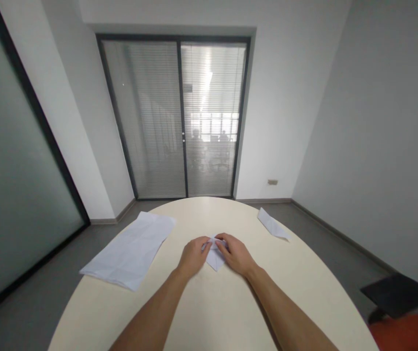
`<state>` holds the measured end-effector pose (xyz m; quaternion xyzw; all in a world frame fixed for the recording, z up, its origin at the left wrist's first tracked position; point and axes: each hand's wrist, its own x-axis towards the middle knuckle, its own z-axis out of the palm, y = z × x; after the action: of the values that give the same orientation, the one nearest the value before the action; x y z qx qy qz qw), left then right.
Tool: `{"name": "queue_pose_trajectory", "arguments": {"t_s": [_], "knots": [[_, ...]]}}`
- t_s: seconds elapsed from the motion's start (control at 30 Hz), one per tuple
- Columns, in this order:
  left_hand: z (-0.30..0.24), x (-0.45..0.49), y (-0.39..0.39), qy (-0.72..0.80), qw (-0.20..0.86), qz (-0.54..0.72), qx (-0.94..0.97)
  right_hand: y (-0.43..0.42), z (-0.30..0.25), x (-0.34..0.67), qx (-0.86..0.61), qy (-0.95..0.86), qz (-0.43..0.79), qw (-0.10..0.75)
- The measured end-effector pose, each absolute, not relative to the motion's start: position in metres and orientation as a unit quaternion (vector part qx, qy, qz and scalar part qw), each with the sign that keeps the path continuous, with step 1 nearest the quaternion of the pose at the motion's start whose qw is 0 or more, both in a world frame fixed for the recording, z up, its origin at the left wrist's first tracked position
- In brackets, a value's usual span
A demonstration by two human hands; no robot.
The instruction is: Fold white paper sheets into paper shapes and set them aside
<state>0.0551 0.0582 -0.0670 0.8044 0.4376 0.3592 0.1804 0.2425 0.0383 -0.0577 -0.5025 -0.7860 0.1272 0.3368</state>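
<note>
Your left hand point(193, 254) and right hand point(238, 253) pinch the small folded white paper point(215, 261) between thumbs and fingers, from both sides, probably so its folds stay steady.

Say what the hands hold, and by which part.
A small folded paper, held at its far part: left hand on the left side, right hand on the right.

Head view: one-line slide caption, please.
Both hands hold a small folded paper on a pale table, between a large creased sheet and a smaller piece.
</note>
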Motion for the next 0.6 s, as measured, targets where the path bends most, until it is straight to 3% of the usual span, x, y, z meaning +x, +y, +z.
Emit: {"name": "queue_pose_trajectory", "arguments": {"t_s": [0.6], "knots": [[-0.0717, 0.0536, 0.0599, 0.475, 0.169, 0.301, 0.810, 0.0355, -0.0504, 0.2421, -0.461, -0.786, 0.136, 0.389]]}}
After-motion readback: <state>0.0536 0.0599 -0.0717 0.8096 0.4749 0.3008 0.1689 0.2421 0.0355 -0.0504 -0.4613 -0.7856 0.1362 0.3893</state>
